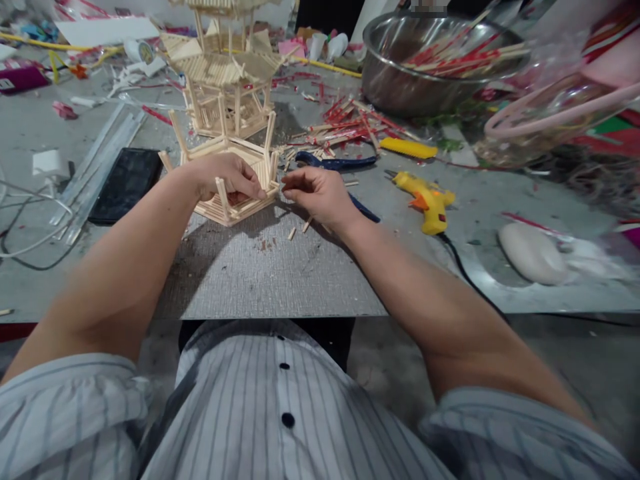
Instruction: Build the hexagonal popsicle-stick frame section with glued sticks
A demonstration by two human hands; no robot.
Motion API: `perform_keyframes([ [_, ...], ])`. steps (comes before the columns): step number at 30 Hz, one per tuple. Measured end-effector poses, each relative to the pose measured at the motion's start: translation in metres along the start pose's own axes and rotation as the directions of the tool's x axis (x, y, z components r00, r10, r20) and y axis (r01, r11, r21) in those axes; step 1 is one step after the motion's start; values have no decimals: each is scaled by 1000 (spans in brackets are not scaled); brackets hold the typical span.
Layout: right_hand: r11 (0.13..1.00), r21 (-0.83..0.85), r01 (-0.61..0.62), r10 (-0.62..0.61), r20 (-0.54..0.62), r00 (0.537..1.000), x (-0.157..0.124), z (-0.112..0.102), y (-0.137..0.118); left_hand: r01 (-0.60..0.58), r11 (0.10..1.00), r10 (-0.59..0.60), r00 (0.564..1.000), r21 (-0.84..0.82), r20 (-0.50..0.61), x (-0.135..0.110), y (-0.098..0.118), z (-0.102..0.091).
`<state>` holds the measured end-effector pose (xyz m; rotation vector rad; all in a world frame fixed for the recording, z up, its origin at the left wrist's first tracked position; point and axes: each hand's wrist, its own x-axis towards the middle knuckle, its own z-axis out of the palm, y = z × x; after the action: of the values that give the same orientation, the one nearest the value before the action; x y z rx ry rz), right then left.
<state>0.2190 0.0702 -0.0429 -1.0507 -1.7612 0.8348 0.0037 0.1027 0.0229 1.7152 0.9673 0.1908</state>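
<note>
A six-sided frame of thin wooden sticks (227, 217), with short posts standing at its corners, rests near the table's front edge. My left hand (233, 177) reaches over it, its fingers closed in a pinch on a thin stick (271, 189) along the frame's right side. Just off the right corner is my right hand (320, 197), fingers curved, with a small gap between thumb and forefinger and nothing visible in it. Behind the frame stands a tiered pavilion model (225, 73) of the same sticks. Blue-handled pliers (345, 162) lie beyond my right hand, partly hidden by it.
A yellow glue gun (425, 200) lies at right, its black cord running over the front edge. Behind are a yellow cutter (409, 148), red-and-white stick wrappers (350, 123) and a steel bowl (395, 83). A black phone (127, 183) lies left; a white stone-like object (533, 253) lies far right.
</note>
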Motion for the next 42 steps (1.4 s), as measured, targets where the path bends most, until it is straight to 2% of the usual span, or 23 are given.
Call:
perform_keyframes([
  [7,997,32,65,-65,7,998,-3,8,0,18,999,-18,1000,-41,-12,0,-2,0],
  [17,994,82,74,-75,7,997,-4,13,7,72,997,-72,996,-15,-50,-2,4,1],
  [22,997,-50,66,-67,-29,997,-3,9,6,77,997,-78,997,-16,-23,-8,11,4],
  [27,969,-242,56,-59,-6,998,0,6,5,145,989,-143,987,15,-75,-7,10,4],
  [33,982,-190,19,-1,91,996,-2,11,-4,151,989,-150,988,-7,17,-6,4,-3],
  [37,986,-167,-1,21,119,993,-7,10,-13,152,988,-153,988,33,19,-8,4,-5],
  [42,987,-158,4,14,115,993,-12,10,-18,130,990,-135,985,46,110,-10,6,-7],
])
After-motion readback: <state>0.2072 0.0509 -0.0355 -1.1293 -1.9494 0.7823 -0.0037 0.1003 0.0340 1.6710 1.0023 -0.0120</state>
